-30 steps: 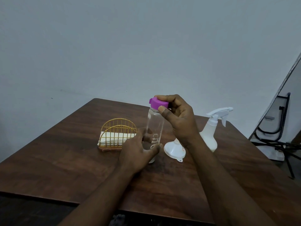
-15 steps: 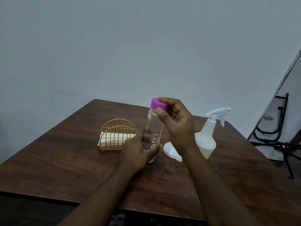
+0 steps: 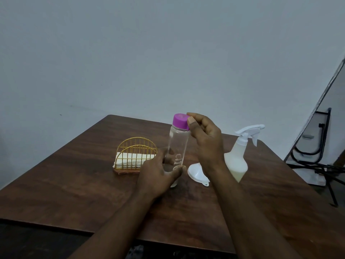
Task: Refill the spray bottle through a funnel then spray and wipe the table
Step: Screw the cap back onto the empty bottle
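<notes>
Left hand (image 3: 158,174) is wrapped round the lower body of the clear bottle (image 3: 177,144), which stands upright on the table (image 3: 74,184). Right hand (image 3: 207,143) is pinched on the purple cap (image 3: 179,121) by thumb and forefinger. Step judged: uncapping, nothing poured yet. Next, the cap must be twisted off. The funnel (image 3: 197,172), lying just right of the bottle, must be seated in the spray bottle (image 3: 237,161), whose trigger head is not yet removed. White lettering on the clear bottle is partly covered and cannot be read.

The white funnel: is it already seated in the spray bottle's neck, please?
No, the funnel lies on the table beside the spray bottle, whose trigger head is on.
</notes>
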Available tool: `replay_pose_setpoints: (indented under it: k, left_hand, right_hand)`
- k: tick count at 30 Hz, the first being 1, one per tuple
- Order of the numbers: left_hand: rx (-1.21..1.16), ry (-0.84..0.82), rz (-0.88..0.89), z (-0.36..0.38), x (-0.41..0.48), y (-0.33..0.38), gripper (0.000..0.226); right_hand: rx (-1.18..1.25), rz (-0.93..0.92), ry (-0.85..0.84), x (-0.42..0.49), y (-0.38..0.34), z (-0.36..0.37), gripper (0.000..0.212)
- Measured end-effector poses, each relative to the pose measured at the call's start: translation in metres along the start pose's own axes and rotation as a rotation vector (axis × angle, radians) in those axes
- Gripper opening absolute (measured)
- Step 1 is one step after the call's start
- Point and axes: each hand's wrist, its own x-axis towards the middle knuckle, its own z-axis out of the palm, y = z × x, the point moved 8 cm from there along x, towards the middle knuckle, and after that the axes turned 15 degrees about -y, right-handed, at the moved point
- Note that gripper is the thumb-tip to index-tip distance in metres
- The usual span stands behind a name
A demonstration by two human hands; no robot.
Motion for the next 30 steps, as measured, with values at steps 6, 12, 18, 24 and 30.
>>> replay_pose_setpoints:
  k: [6, 12, 18, 24, 30]
  left_hand:
    - [0.004, 0.025, -0.005, -0.002, 0.000, -0.002, 0.066]
    - [0.019, 0.025, -0.010, 0.000, 0.001, -0.004, 0.063]
    - [0.025, 0.048, -0.023, -0.002, 0.001, -0.005, 0.062]
    - [0.020, 0.049, -0.026, -0.002, 0.000, -0.005, 0.063]
    - [0.005, 0.047, -0.021, -0.002, 0.001, -0.004, 0.059]
  right_hand:
    - [-0.075, -0.203, 0.309, -0.030, -0.011, -0.019, 0.024]
    - [0.032, -0.035, 0.035, -0.012, 0.000, 0.002, 0.037]
    - [0.076, -0.228, 0.314, -0.034, -0.012, -0.019, 0.033]
    - [0.063, -0.155, 0.298, -0.028, -0.005, -0.021, 0.023]
    - [0.075, -0.038, 0.023, -0.010, -0.002, 0.008, 0.057]
